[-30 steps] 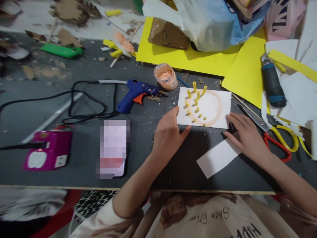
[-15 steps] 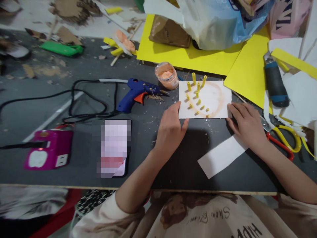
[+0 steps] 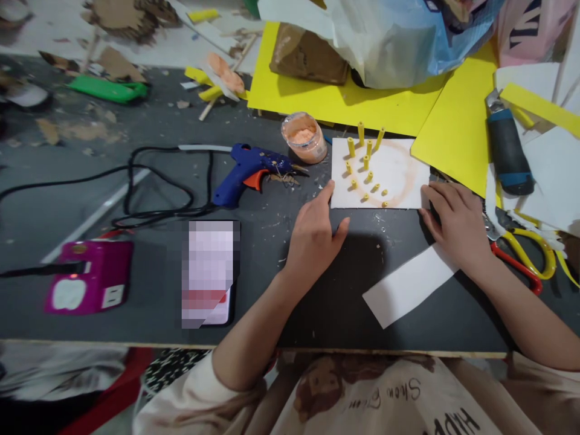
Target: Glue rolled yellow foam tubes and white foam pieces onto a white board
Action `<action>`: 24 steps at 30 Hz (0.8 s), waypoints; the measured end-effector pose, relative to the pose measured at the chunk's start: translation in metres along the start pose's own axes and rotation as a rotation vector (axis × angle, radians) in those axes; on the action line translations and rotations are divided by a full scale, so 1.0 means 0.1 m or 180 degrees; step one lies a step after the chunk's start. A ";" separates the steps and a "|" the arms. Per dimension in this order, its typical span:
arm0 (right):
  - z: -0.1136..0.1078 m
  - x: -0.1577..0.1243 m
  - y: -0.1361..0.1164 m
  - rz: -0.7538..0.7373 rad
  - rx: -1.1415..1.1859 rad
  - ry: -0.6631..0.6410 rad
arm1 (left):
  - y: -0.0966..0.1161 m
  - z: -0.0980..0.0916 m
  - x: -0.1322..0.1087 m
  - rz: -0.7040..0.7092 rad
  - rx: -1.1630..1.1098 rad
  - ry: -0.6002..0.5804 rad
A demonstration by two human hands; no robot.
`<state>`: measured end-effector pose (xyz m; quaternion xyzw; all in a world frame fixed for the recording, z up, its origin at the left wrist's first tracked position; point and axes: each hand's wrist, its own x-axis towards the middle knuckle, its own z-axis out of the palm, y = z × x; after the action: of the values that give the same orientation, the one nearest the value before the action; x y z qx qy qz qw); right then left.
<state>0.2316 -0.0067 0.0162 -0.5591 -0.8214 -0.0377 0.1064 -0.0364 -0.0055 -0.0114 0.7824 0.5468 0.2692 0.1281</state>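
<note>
card (image 3: 401, 172) with pegs (image 3: 365, 162): i'm judging it light, fragile, best edge-held; left hand (image 3: 312, 235), right hand (image 3: 455, 223) are lying open, fingertips touching its edges.

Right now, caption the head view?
Left hand and right hand flank a white card of upright yellow pegs beside a blue glue gun.

Both bare forearms reach in over the near edge of the table (image 3: 67, 199), the left hand (image 3: 312, 238) palm-down with thumb spread, the right hand (image 3: 455, 226) palm-down with fingers loosely curled.
</note>
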 end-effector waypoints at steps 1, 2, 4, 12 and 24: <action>0.00 0.00 0.00 0.0008 -0.0011 0.0018 | 0.00 0.01 0.00 -0.0007 -0.0025 -0.0004; -0.02 -0.01 -0.01 0.0011 -0.0018 0.0036 | -0.01 0.01 0.00 -0.0007 -0.0056 -0.0004; -0.08 -0.03 -0.02 -0.0028 0.0007 0.0061 | -0.01 0.01 0.01 0.0022 -0.0146 0.0011; -0.44 -0.41 -0.05 -0.1320 0.1413 -0.1019 | 0.12 -0.24 0.01 0.0719 -0.0345 0.0767; -0.14 -0.45 -0.16 -0.1161 0.1009 -0.0034 | 0.40 -0.49 -0.07 0.0506 -0.0434 -0.0069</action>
<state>0.2346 -0.0561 0.0209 -0.3779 -0.9050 0.0761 0.1800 -0.0345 -0.0318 0.0470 0.8157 0.4619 0.3066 0.1651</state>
